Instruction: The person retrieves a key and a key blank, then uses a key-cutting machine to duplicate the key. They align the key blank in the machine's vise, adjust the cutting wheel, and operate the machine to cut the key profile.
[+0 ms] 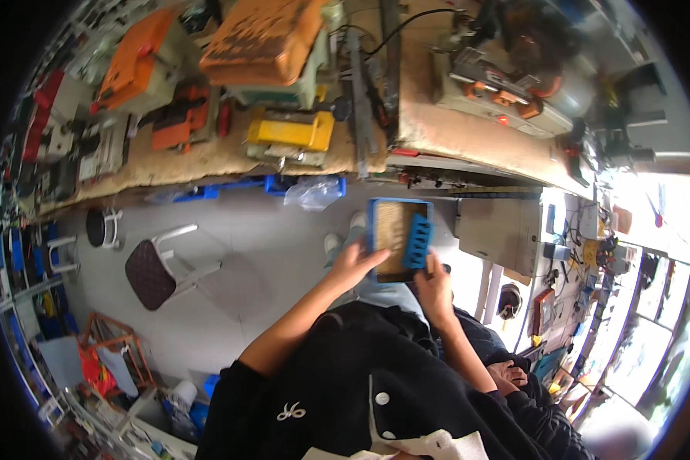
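A blue-rimmed tray (392,264) is held out in front of my body, above the floor and my legs. It has a tan lining with a row of small pale pieces on the left, and a blue slotted piece (418,238) on the right. My left hand (354,264) grips the tray's lower left side, its thumb over the rim. My right hand (435,285) holds the tray near its lower right corner, fingers curled at the edge.
Workbenches (429,134) with orange and yellow machines (284,130) stand ahead. A folding chair (153,276) and stool (102,226) are at left, blue bins (272,184) under the bench, a beige cabinet (494,234) at right. Another person's hand (511,374) rests at lower right.
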The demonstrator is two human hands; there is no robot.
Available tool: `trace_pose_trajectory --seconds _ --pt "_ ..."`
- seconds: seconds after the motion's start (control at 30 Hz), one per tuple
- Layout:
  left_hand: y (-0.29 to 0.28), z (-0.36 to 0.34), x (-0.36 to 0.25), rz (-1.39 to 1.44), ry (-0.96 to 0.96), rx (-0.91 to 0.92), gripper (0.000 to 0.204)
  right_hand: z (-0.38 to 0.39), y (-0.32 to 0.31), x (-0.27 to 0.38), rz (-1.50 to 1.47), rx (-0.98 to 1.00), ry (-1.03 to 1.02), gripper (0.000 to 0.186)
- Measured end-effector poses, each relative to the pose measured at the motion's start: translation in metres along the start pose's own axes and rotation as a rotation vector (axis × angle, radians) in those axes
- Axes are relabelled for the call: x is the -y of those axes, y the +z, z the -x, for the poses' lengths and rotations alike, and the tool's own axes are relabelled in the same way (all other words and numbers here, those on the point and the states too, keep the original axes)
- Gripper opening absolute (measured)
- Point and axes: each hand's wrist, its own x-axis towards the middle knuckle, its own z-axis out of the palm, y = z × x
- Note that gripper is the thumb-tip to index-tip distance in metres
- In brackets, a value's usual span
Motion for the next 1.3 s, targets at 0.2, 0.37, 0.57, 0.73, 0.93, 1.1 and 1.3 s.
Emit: trace_pose_trajectory --seconds 0.2,0.37,0.57,0.73,0.93,1.1,1.3 --pt "-0.030 0.032 -0.022 0.120 -0.081 -0.283 0.045 -0.012 0.000 0.053 -0.006 0.183 -0.227 0.044" --pt "-0.051 0.046 -0.041 0.131 -0.033 -0.430 0.048 -0.046 -0.055 0.088 0.120 -0.060 -0.384 0.023" --pt "-0.066 0.065 -0.056 0.249 -0.015 -0.567 0.047 -0.110 -0.100 0.144 0.362 -0.204 -0.855 0.014" --pt "-0.069 0.092 -0.065 0.398 0.058 -0.743 0.052 -0.130 -0.099 0.179 0.153 -0.133 -0.955 0.014" --pt "-0.100 0.119 -0.067 0.482 0.169 -0.929 0.058 -0.137 -0.100 0.208 -0.221 -0.218 -0.903 0.053" --pt "-0.158 0.128 -0.070 0.462 0.191 -0.900 0.056 -0.135 -0.076 0.229 -0.044 -0.295 -0.940 0.049" --pt "-0.263 0.133 -0.087 0.419 0.068 -0.766 0.053 -0.081 0.018 0.234 0.079 -0.329 -0.402 0.022"
